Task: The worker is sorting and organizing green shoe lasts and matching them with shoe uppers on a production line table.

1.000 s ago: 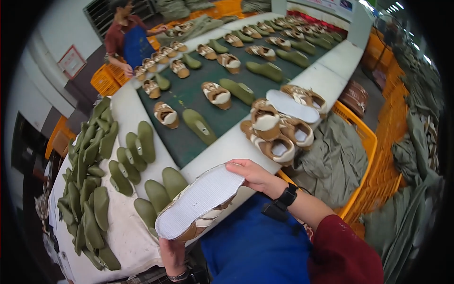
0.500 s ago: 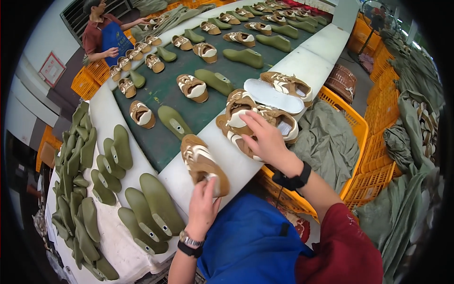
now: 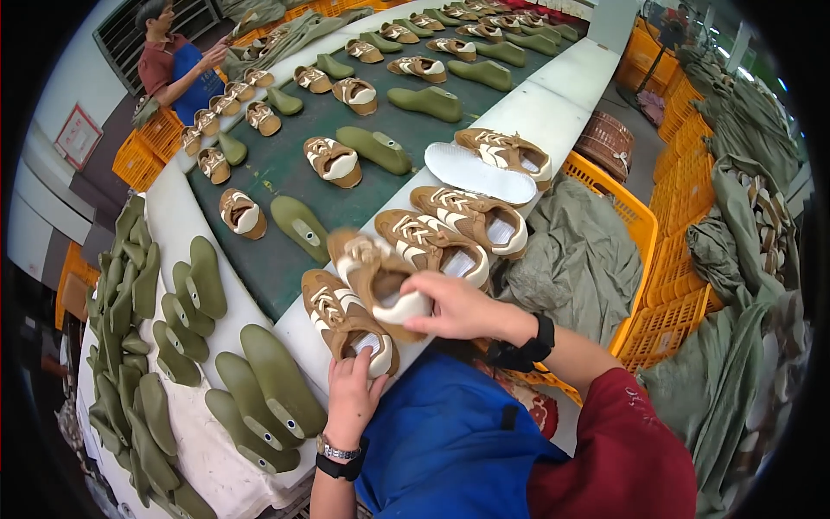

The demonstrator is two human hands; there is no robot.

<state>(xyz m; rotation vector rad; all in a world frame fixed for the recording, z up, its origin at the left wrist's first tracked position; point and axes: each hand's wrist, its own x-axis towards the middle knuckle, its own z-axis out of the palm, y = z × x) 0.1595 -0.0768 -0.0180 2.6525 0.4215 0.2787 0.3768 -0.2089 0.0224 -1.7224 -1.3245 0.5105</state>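
Note:
My left hand [image 3: 349, 394] has its fingers closed on the heel of a brown and white sneaker [image 3: 327, 304], which rests on the white ledge [image 3: 298, 324] in front of me. Right beside it, my right hand [image 3: 462, 307] grips the heel of another sneaker [image 3: 367, 264], its toe blurred by motion. Two more laced sneakers, a nearer one [image 3: 413, 232] and a farther one [image 3: 462, 208], sit just to the right on the ledge. Beyond them a white insole [image 3: 475, 176] leans against one more sneaker [image 3: 497, 147].
Green shoe lasts [image 3: 298, 227] and sneakers [image 3: 331, 162] stand in rows on the dark green belt [image 3: 277, 177]. More lasts [image 3: 130, 346] are heaped at the left. An orange crate [image 3: 635, 233] with grey-green cloth stands at the right. A co-worker [image 3: 177, 65] stands across the belt.
My right hand has moved left with a sneaker from the row, bringing it beside the left one. The left sneaker has shifted slightly left. The co-worker's hands have come together near the cloth.

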